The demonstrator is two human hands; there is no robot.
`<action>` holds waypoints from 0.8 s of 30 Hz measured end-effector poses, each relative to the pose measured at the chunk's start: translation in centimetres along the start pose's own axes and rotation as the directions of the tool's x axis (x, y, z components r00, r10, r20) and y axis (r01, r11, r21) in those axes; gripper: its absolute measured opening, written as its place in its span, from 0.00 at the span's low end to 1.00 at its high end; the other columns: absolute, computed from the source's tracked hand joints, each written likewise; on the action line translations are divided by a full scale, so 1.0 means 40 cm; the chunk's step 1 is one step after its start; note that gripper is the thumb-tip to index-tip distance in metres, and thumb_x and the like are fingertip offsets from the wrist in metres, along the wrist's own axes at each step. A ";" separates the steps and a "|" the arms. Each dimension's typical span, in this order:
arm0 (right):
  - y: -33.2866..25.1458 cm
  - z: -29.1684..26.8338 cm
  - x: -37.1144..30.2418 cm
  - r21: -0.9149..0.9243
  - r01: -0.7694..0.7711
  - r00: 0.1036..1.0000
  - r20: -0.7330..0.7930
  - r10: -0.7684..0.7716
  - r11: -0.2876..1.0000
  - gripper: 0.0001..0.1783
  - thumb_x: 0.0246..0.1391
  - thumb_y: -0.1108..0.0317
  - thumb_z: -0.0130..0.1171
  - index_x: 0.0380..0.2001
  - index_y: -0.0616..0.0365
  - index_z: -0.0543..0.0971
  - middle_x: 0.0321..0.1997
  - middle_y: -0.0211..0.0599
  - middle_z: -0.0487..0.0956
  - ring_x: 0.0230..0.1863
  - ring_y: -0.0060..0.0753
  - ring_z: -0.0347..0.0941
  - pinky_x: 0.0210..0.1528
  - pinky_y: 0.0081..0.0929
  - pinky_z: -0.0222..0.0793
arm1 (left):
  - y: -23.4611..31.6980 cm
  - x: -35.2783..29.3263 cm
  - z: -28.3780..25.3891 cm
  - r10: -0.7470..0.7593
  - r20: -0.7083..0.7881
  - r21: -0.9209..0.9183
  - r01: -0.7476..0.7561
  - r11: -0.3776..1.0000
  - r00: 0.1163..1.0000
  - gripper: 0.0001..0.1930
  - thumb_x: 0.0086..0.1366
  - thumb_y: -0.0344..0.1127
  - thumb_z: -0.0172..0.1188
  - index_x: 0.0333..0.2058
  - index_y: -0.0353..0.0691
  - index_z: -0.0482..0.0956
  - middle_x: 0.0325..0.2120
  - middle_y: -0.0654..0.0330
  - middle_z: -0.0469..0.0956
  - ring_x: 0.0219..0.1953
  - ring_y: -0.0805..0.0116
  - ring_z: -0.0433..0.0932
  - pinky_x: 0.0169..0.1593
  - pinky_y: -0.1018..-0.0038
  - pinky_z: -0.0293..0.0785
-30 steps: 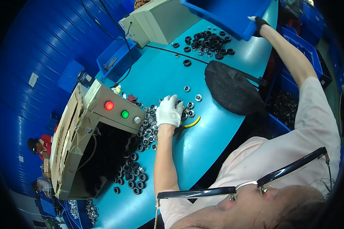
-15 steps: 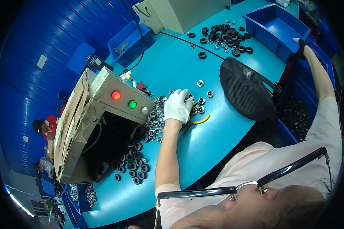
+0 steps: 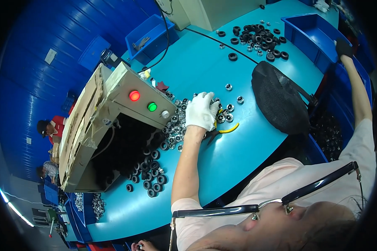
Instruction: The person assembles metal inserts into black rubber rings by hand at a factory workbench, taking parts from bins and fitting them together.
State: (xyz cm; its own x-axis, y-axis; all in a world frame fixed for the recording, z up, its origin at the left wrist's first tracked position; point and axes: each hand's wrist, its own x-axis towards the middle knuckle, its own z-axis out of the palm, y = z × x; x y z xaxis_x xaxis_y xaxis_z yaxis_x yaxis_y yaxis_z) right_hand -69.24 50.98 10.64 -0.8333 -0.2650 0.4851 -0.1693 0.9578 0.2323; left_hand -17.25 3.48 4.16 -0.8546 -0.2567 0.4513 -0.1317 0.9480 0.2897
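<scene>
My left hand point(image 3: 202, 111), in a white glove, rests over a pile of small silver wheel-like parts point(image 3: 174, 129) with its fingers curled down. Its fingertips are hidden among the parts, so what they grip cannot be made out. Pliers with yellow handles point(image 3: 229, 129) lie on the table against that hand, partly covered by it. Out at the far right, my right hand point(image 3: 344, 48) in a dark glove is beside the rim of a blue bin point(image 3: 308, 35). Only the back of this hand shows; its fingers are hidden.
A beige machine point(image 3: 130, 90) with red and green lights stands left of my left hand, black rings point(image 3: 151, 173) in front of it. More black rings point(image 3: 259, 37) lie farther back. A black mesh bag point(image 3: 276, 96) sits near the right edge. Another person's hand point(image 3: 143, 246) shows below.
The whole view has shifted, so the table things appear farther right. My left hand stays at the silver pile. My right hand has turned at the bin, and its pale fingertips no longer show.
</scene>
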 end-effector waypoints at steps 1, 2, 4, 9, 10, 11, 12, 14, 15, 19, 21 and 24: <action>0.010 0.004 0.005 0.041 0.180 0.951 -0.261 -0.164 0.983 0.18 0.58 0.58 0.45 0.47 0.53 0.74 0.47 0.45 0.76 0.49 0.50 0.72 0.49 0.38 0.68 | 0.003 0.008 0.005 0.006 -0.001 -0.027 -0.006 1.000 1.000 0.15 0.56 0.39 0.59 0.42 0.41 0.75 0.40 0.54 0.75 0.43 0.54 0.74 0.45 0.62 0.70; -0.182 -0.030 -0.019 0.112 0.281 0.939 -0.236 -0.249 0.953 0.16 0.58 0.66 0.44 0.48 0.54 0.74 0.47 0.45 0.76 0.50 0.44 0.72 0.51 0.36 0.67 | -0.005 -0.005 -0.008 -0.024 0.012 0.017 0.023 1.000 1.000 0.15 0.56 0.39 0.59 0.42 0.41 0.75 0.40 0.54 0.75 0.43 0.54 0.74 0.45 0.62 0.70; -0.405 -0.079 -0.047 0.463 0.578 0.816 -0.337 -0.469 0.672 0.17 0.54 0.62 0.52 0.45 0.57 0.75 0.45 0.45 0.76 0.47 0.45 0.72 0.50 0.34 0.67 | 0.005 -0.002 -0.013 -0.032 -0.011 -0.039 0.032 0.999 0.999 0.15 0.56 0.39 0.59 0.41 0.41 0.75 0.40 0.54 0.75 0.43 0.55 0.74 0.45 0.62 0.70; -0.939 -0.324 -0.232 0.686 0.645 0.629 -0.226 -0.744 0.337 0.23 0.55 0.61 0.53 0.55 0.49 0.70 0.46 0.46 0.76 0.46 0.42 0.74 0.50 0.34 0.67 | 0.023 -0.054 -0.090 -0.039 -0.059 -0.061 0.036 0.998 0.998 0.13 0.56 0.36 0.59 0.40 0.38 0.75 0.36 0.53 0.76 0.39 0.52 0.75 0.41 0.62 0.72; -0.988 -0.354 -0.247 0.727 0.600 0.598 -0.131 -0.790 0.333 0.25 0.56 0.59 0.53 0.57 0.48 0.68 0.50 0.49 0.73 0.51 0.43 0.71 0.53 0.35 0.65 | 0.023 -0.071 -0.092 -0.045 -0.071 -0.086 0.039 0.996 0.996 0.12 0.56 0.35 0.59 0.39 0.38 0.75 0.36 0.53 0.76 0.39 0.52 0.75 0.41 0.62 0.71; -1.030 -0.336 -0.245 0.772 0.593 0.536 -0.166 -0.828 0.229 0.27 0.56 0.59 0.53 0.59 0.47 0.64 0.53 0.52 0.70 0.54 0.46 0.68 0.55 0.35 0.63 | 0.023 -0.094 -0.098 -0.015 -0.124 -0.077 0.006 0.997 0.992 0.13 0.56 0.33 0.59 0.40 0.38 0.75 0.36 0.52 0.76 0.39 0.51 0.74 0.42 0.62 0.71; -1.075 -0.321 -0.241 0.713 0.640 0.520 -0.127 -0.845 0.287 0.31 0.56 0.55 0.52 0.62 0.46 0.60 0.56 0.54 0.68 0.55 0.51 0.67 0.56 0.37 0.62 | 0.030 -0.126 -0.114 -0.050 -0.149 -0.097 0.036 0.995 0.988 0.13 0.56 0.32 0.60 0.41 0.38 0.75 0.37 0.51 0.76 0.40 0.51 0.74 0.43 0.63 0.72; -1.157 -0.292 -0.223 0.578 0.739 0.493 -0.113 -0.863 0.346 0.33 0.55 0.51 0.52 0.63 0.46 0.58 0.58 0.54 0.66 0.55 0.54 0.66 0.56 0.39 0.61 | 0.041 -0.195 -0.142 -0.133 -0.215 -0.139 0.104 0.985 0.968 0.15 0.55 0.29 0.60 0.42 0.38 0.75 0.39 0.50 0.76 0.42 0.51 0.75 0.46 0.64 0.71; -1.182 -0.283 -0.220 0.582 0.727 0.527 -0.132 -0.840 0.364 0.35 0.55 0.46 0.49 0.62 0.46 0.59 0.58 0.55 0.65 0.55 0.55 0.66 0.57 0.41 0.61 | 0.039 -0.227 -0.149 -0.173 -0.238 -0.156 0.138 0.978 0.956 0.14 0.55 0.28 0.60 0.42 0.37 0.75 0.39 0.50 0.76 0.42 0.52 0.75 0.46 0.64 0.71; -1.215 -0.278 -0.232 0.580 0.675 0.592 -0.056 -0.804 0.456 0.34 0.56 0.50 0.50 0.62 0.55 0.59 0.58 0.56 0.65 0.56 0.55 0.65 0.55 0.40 0.61 | 0.011 -0.320 -0.160 -0.284 -0.390 -0.136 0.250 0.959 0.876 0.11 0.55 0.25 0.59 0.39 0.36 0.76 0.37 0.51 0.77 0.40 0.53 0.76 0.45 0.66 0.72; -1.217 -0.298 -0.253 0.619 0.642 0.583 -0.012 -0.812 0.452 0.33 0.57 0.52 0.50 0.62 0.55 0.59 0.60 0.56 0.63 0.59 0.54 0.61 0.59 0.40 0.58 | -0.002 -0.341 -0.160 -0.319 -0.466 -0.149 0.282 0.948 0.825 0.10 0.56 0.24 0.58 0.39 0.36 0.77 0.37 0.51 0.77 0.40 0.55 0.76 0.45 0.67 0.72; -1.230 -0.300 -0.281 0.567 0.637 0.628 0.013 -0.778 0.523 0.34 0.56 0.51 0.50 0.63 0.52 0.57 0.61 0.54 0.61 0.61 0.53 0.59 0.61 0.40 0.56 | -0.024 -0.361 -0.149 -0.286 -0.540 -0.126 0.260 0.957 0.792 0.10 0.57 0.22 0.56 0.38 0.35 0.77 0.37 0.50 0.77 0.40 0.55 0.76 0.45 0.67 0.72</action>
State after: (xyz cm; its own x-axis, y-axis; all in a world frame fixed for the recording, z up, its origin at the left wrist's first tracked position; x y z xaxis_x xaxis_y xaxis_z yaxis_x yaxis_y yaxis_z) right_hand -45.24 5.50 3.89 -0.3980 -0.9104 0.1132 -0.9174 0.3952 -0.0473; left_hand -1.81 5.16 2.40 -0.3677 -0.5760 0.7301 -0.2855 0.8171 0.5008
